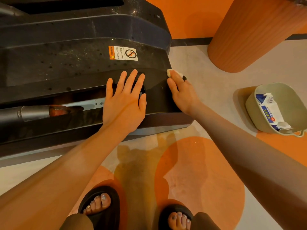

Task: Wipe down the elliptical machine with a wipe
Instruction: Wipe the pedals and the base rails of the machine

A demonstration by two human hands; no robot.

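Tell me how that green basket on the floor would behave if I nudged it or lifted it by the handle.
The green basket looks like thin plastic, holding only a soft pack of wipes, so it is probably light. On the smooth floor a nudge would likely slide it, not tip it. Lifted by its small end handle, it may tilt, shifting the pack.

elliptical machine (79, 63): black plastic, speckled, semi-gloss | rail (33, 112): brushed metal | wipe (172, 73): white, probably damp cloth | basket (285, 97): matt plastic | floor (199, 163): smooth

floor (207, 67): grey, orange circles | wall (191, 17): orange | ribbed orange column (252, 34)
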